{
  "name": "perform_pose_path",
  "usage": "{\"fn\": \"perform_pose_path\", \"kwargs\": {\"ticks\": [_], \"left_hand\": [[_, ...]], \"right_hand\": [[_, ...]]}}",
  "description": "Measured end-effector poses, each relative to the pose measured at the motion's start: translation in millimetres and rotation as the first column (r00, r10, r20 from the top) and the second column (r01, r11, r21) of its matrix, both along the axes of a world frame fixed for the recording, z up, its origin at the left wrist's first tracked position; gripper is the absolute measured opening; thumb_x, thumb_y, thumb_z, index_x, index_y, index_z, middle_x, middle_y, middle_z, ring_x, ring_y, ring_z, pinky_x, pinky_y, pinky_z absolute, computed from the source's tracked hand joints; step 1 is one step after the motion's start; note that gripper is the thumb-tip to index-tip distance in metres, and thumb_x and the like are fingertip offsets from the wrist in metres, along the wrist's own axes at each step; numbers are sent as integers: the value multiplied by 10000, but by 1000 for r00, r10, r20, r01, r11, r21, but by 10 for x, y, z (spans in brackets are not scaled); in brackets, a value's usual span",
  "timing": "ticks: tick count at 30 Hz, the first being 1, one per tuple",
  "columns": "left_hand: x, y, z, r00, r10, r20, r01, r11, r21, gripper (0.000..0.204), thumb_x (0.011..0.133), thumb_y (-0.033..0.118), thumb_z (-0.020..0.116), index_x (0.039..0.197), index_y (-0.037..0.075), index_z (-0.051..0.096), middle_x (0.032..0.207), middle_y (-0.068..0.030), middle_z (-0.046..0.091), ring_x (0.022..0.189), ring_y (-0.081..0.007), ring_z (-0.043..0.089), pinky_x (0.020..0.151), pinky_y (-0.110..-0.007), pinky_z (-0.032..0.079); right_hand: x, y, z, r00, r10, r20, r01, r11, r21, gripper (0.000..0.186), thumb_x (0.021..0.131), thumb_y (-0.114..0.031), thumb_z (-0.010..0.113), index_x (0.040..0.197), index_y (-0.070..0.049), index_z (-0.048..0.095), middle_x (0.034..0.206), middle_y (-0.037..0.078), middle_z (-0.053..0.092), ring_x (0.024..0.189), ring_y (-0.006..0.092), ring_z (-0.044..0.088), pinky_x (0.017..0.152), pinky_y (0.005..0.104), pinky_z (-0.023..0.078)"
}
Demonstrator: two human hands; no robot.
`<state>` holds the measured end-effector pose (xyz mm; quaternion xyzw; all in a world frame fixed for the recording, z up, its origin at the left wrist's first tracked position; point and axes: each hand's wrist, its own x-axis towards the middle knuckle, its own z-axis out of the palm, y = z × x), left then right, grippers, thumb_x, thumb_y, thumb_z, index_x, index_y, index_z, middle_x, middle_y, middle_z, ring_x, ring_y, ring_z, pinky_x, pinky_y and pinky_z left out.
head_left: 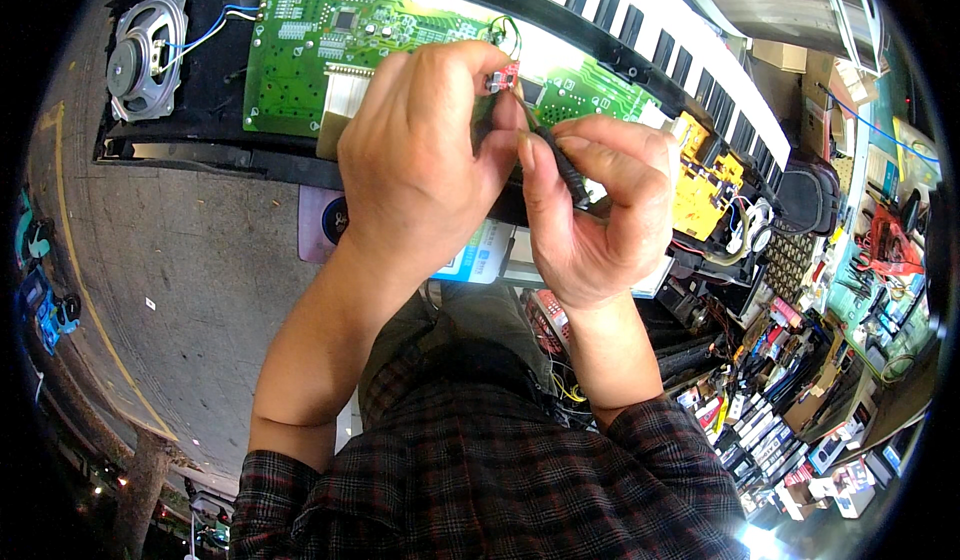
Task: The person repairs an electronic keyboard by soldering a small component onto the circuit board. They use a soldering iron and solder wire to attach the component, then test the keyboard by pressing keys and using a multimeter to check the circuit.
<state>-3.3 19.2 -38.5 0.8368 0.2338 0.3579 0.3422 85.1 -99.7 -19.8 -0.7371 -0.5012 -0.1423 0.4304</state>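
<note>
My left hand (415, 150) pinches a small red circuit board (504, 77) between thumb and forefinger. A thin green wire loops just above that piece. My right hand (612, 195) grips a slim dark tool with a ribbed handle (568, 168) between thumb and fingers, its narrow end pointing up toward the red piece. Whether the tool's tip touches it, I cannot tell. Beneath both hands lies an opened electronic keyboard, with a large green circuit board (290, 80) in its black casing and white and black keys (625, 20) along the far side.
A round speaker (140, 60) with blue and white wires sits at the casing's left end. Toward the right is a yellow circuit board (705, 180) with cables beside it. Boxes, tools and a red plastic bag (890, 245) crowd the right side. Grey pavement (190, 260) stretches left.
</note>
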Motion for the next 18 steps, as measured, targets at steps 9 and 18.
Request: {"fn": "perform_pose_path", "kwargs": {"ticks": [9, 18], "left_hand": [[4, -3, 2, 1000, -1, 2, 1, 1000, -9, 371, 774, 20, 852, 1082, 91, 658, 897, -47, 682, 762, -213, 616, 685, -338, 513], [1, -14, 12, 1000, 4, -8, -4, 1000, -20, 376, 775, 32, 857, 1088, 101, 660, 900, -43, 679, 761, -212, 613, 676, -342, 514]], "right_hand": [[23, 4, 13, 1000, 9, 17, -9, 1000, -5, 394, 729, -75, 925, 984, -103, 626, 904, 37, 721, 783, 232, 643, 729, 360, 464], [28, 10, 11, 999, 19, 25, -19, 1000, -2, 391, 744, -72, 916, 999, -101, 621, 905, 38, 723, 779, 233, 644, 725, 360, 461]]}}
